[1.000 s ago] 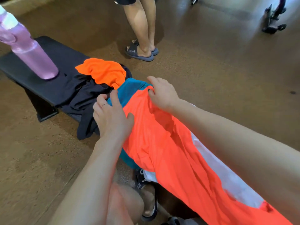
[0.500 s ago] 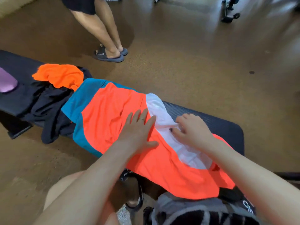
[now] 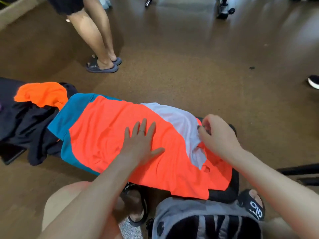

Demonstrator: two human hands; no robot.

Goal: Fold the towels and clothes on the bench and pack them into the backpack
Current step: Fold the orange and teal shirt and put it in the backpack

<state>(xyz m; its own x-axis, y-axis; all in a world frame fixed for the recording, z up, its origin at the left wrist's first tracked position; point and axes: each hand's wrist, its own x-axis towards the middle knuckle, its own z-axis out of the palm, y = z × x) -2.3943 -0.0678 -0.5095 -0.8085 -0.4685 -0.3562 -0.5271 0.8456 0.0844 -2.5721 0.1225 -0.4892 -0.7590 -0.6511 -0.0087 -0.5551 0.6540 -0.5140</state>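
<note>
The orange garment [image 3: 120, 144] lies spread flat along the table [image 3: 231, 192], covering most of its near end. This garment serves as the landmark. It carries a teal panel [image 3: 58, 123] at its left edge and a white panel [image 3: 179, 123] toward its right.

The left hand [image 3: 140, 144] rests palm down on the middle of the garment, fingers straight and spread (a ring shows on one finger). The right hand [image 3: 218, 135] sits at the garment's right part, fingers curled and pinching the white panel's edge.

Left of the garment, a crumpled orange cloth [image 3: 41, 94] lies on a dark pile of clothes [image 3: 29, 125], which touches the teal panel. Below the garment, on the floor, stands the grey backpack [image 3: 198, 218], top open.
</note>
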